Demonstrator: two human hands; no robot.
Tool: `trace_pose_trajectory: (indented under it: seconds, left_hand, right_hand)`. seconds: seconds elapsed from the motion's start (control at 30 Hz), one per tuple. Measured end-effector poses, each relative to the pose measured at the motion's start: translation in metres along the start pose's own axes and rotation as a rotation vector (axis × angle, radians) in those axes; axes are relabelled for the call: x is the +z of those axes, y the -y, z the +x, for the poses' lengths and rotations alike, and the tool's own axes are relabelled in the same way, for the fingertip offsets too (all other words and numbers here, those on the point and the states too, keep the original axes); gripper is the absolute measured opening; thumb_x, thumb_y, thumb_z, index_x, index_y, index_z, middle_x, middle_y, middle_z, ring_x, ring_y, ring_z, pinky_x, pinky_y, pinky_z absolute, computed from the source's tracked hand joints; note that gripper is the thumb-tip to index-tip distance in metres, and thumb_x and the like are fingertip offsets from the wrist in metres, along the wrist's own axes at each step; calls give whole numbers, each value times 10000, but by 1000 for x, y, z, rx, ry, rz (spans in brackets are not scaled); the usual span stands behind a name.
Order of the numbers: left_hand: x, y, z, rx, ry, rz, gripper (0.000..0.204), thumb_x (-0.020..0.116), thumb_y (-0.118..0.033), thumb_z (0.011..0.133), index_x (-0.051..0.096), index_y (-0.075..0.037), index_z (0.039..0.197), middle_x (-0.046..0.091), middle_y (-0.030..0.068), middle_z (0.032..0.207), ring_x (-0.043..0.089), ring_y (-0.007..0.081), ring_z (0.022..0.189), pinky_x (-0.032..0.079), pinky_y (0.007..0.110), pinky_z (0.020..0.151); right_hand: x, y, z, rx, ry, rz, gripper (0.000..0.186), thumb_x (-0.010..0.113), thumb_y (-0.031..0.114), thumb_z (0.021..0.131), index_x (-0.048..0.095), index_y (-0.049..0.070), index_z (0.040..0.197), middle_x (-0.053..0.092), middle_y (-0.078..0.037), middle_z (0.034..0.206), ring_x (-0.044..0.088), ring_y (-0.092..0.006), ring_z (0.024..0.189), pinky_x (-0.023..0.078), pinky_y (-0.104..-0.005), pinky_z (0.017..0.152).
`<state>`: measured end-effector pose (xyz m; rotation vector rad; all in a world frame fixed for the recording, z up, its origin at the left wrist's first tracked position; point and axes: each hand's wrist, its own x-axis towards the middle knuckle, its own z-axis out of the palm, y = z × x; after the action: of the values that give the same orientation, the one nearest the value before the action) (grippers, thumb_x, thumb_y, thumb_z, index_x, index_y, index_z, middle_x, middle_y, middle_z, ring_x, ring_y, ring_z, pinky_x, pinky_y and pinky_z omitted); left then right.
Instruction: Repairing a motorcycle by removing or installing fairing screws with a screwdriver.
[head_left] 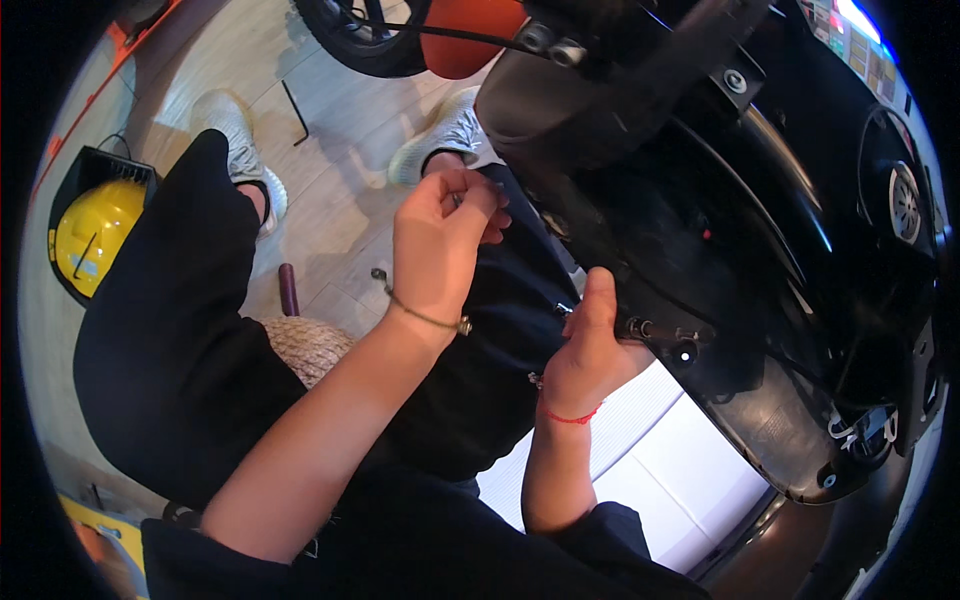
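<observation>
My left hand (450, 225) is raised above my thigh, close to the near edge of a large black vehicle body section (660, 250). Its thumb and fingers are pinched together around something small, which they mostly hide. Farther right, my right hand (592, 352) grips the lower edge of a black plastic panel (770, 415) on that body. The right thumb points up along the edge, while the fingers pass out of sight beneath it. Bolts and a round black fitting (685, 355) sit just beside this hand.
A black wheel (375, 45) and an orange fender (470, 40) stand at the top. An L-shaped hex key (296, 112) lies on the floor. At left a yellow hard hat (103, 232) rests in a black tray. A white ribbed surface (680, 460) lies under the panel.
</observation>
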<state>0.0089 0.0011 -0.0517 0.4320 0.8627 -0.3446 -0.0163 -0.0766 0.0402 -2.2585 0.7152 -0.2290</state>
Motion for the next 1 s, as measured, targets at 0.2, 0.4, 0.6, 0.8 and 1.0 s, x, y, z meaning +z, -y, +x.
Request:
trace_pose_trajectory:
  seconds: [0.2,0.4,0.6,0.8,1.0]
  left_hand:
    - [-20,29,25,-84,-60,59,105,548,-98,831,526,-5,874,603,68,745,580,115,620,467,218,560]
    - [-33,61,33,-244,-7,-322,113,529,-107,840,529,-10,899,598,74,729,570,123,585,456,220,540]
    - [-28,77,47,-206,13,-533,129,517,-103,844,536,-11,931,594,67,773,569,111,632,456,211,563]
    - [-13,50,60,-76,73,-347,153,521,-80,861,538,-17,999,585,64,789,552,110,651,451,223,592]
    - [-10,46,59,-41,86,-579,139,505,-86,885,544,-24,1003,587,54,796,558,108,669,440,216,603]
  right_hand:
    - [2,-8,4,-81,-107,-14,219,661,60,775,569,-39,949,606,-69,855,568,-142,748,450,-260,718]
    - [15,4,0,-80,-147,-46,396,586,218,850,380,131,524,321,41,441,292,-51,386,194,-221,390]
    - [8,-2,0,-84,-74,-38,387,560,214,866,358,132,546,305,34,444,279,-46,386,197,-214,387]
    - [5,3,2,-42,2,103,229,466,93,869,396,102,651,323,31,481,272,-48,393,220,-201,377]
    - [16,17,-4,135,-50,155,329,464,279,911,392,117,635,279,33,473,222,-50,402,175,-214,386]
